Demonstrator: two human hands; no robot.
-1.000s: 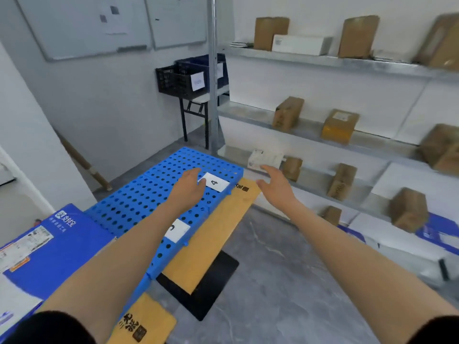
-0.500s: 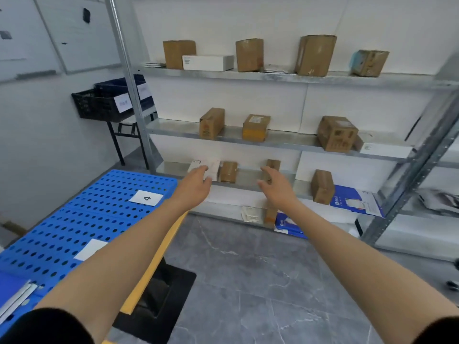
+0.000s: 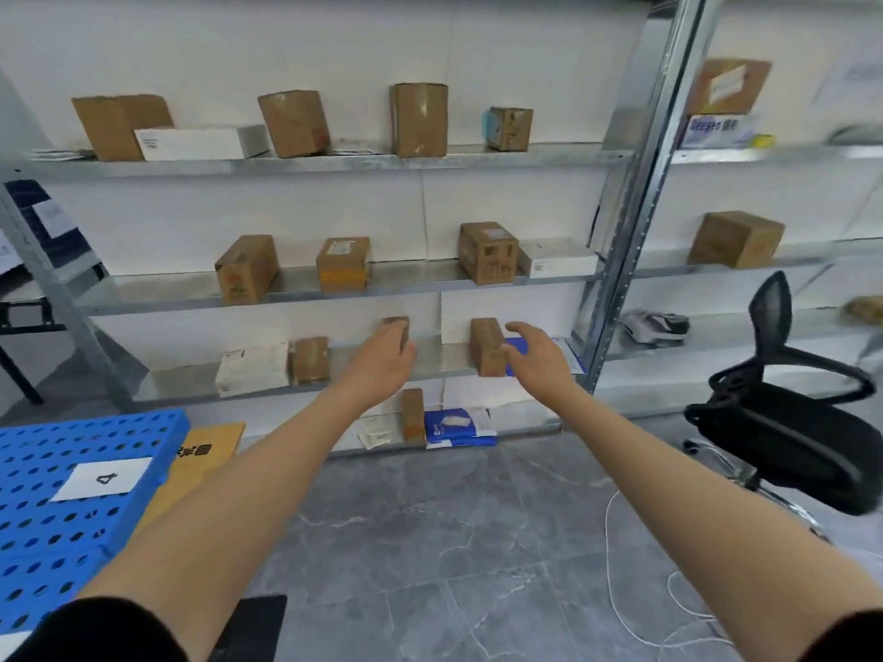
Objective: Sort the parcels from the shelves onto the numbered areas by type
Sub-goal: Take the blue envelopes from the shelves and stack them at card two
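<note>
Your right hand (image 3: 537,358) is just beside the small cardboard box (image 3: 485,344) on the low shelf (image 3: 191,382), fingers loosely spread and holding nothing. Your left hand (image 3: 382,360) is loose too. The box looks light and stiff, so I'd pinch it across the narrow sides.

A black mesh office chair (image 3: 783,437) stands on grey marbled floor tiles (image 3: 430,542); a white cord (image 3: 606,532) loops just left of the chair, a white wall (image 3: 525,40) behind it

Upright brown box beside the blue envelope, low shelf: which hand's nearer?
Right. The right hand sits just right of the brown box; the left hand is farther left, at another small box.
</note>
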